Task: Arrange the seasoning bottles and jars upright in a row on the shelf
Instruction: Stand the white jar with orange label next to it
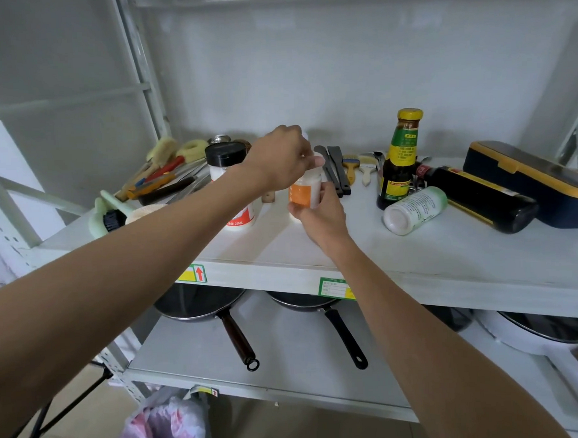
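The black-capped jar [231, 188] reads "250" near its base. Just right of it, an orange-labelled white jar [305, 193] stands upright on the shelf [415, 263]; its print is unreadable. The left hand [283, 159] closes its fingers over the top, and the right hand [317, 214] wraps the lower body. Further right, a green-labelled white bottle [414, 210] lies on its side.

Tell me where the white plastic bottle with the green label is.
White green-labelled bottle lies on its side, right of the hands, against the upright yellow-capped sauce bottle.
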A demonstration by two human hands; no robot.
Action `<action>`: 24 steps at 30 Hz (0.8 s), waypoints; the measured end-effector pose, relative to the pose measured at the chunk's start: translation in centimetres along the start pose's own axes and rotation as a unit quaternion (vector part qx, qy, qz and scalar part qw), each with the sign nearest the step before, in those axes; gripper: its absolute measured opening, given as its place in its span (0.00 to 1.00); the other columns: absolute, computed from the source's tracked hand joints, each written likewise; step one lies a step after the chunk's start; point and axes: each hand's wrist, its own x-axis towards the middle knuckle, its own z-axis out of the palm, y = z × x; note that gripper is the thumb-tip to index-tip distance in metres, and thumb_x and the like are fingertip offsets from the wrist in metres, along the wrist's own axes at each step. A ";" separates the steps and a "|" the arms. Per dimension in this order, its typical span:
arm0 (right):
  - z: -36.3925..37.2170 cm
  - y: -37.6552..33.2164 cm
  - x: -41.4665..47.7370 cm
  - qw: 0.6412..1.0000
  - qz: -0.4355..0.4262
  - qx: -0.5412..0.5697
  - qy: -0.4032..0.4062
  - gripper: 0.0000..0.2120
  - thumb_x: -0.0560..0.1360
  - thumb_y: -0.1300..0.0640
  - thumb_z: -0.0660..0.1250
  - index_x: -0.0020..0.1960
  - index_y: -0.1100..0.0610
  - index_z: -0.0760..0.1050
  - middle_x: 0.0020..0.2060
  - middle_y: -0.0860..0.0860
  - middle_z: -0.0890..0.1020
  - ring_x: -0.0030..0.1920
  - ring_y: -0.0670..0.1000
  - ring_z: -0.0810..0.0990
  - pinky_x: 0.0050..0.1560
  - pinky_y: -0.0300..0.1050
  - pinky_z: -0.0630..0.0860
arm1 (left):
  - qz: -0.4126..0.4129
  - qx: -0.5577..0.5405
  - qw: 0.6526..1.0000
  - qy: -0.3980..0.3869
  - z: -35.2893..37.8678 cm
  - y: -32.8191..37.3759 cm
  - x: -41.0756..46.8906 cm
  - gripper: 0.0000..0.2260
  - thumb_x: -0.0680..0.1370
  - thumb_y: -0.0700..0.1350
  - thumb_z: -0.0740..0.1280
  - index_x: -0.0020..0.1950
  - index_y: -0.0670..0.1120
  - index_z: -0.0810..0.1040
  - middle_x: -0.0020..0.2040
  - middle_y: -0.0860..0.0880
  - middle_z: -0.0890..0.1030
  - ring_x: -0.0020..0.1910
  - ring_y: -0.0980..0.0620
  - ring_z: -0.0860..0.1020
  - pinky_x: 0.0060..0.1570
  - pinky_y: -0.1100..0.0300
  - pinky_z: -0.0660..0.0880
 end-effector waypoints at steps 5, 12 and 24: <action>0.1 -0.1 -0.2 0.999 -0.013 -0.032 -0.010 0.34 0.61 0.40 0.76 0.61 0.52 0.68 0.58 0.48 0.77 0.63 0.53 0.74 0.66 0.56 0.71 | -0.029 0.014 0.999 0.024 0.7 0.1 0.2 0.22 0.76 0.64 0.63 0.49 0.46 0.82 0.48 0.51 0.73 0.54 0.47 0.75 0.41 0.57 0.65; -0.1 0.1 0.0 1.000 -0.002 0.006 -0.008 0.34 0.59 0.46 0.78 0.61 0.51 0.67 0.54 0.47 0.79 0.57 0.52 0.79 0.61 0.56 0.76 | -0.045 0.020 0.999 0.024 0.4 0.6 0.5 0.27 0.72 0.68 0.64 0.46 0.43 0.83 0.48 0.49 0.77 0.49 0.46 0.77 0.39 0.56 0.68; 0.2 0.1 0.2 0.999 0.011 0.006 -0.042 0.33 0.61 0.44 0.73 0.63 0.50 0.69 0.58 0.50 0.76 0.60 0.53 0.77 0.61 0.56 0.76 | -0.055 -0.013 0.997 0.050 0.9 0.5 0.1 0.19 0.72 0.61 0.70 0.48 0.46 0.75 0.50 0.51 0.80 0.50 0.47 0.78 0.40 0.58 0.67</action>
